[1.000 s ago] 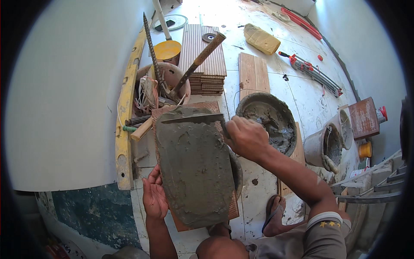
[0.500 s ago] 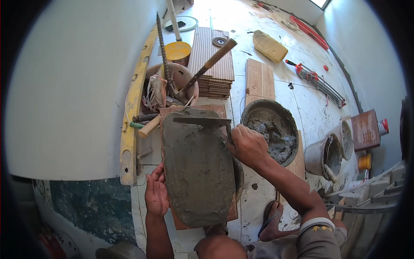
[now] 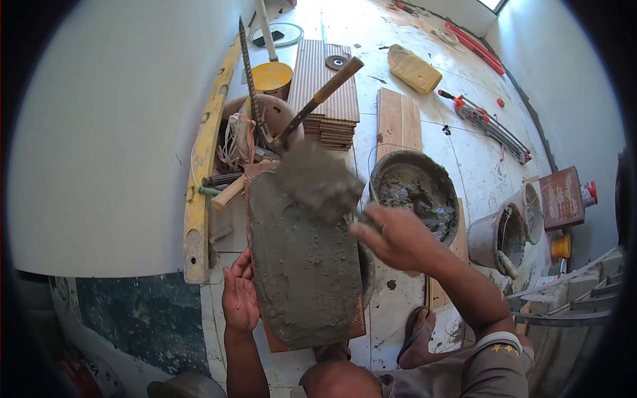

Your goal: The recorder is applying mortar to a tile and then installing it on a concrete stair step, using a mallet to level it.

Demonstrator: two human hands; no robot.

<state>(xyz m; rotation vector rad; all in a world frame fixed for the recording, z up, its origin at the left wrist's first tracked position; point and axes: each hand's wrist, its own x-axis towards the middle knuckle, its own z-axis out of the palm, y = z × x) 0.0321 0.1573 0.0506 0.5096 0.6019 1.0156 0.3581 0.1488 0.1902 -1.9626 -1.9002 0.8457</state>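
My left hand [image 3: 240, 300] grips the left edge of a brown tile [image 3: 279, 338], its fingertips partly hidden beneath. A thick layer of grey mortar [image 3: 298, 272] covers most of the tile's face. My right hand [image 3: 398, 235] grasps a trowel whose blade [image 3: 322, 182], coated in mortar and blurred by motion, is tilted over the tile's upper part. To the right, a round bucket [image 3: 448, 176] holds more wet mortar.
At left lie a yellow level [image 3: 196, 252] and a tub [image 3: 285, 109] of tools. Ahead are stacked tiles [image 3: 322, 86], wooden planks [image 3: 398, 113], a wrapped package [image 3: 415, 69] and a tile cutter [image 3: 491, 132]. At right are buckets [image 3: 488, 235] and a ladder [image 3: 577, 298].
My right hand has moved slightly right and down while turning the trowel, whose narrow edge showed earlier and whose broad, mortar-coated blade now shows. My left hand stays on the tile.
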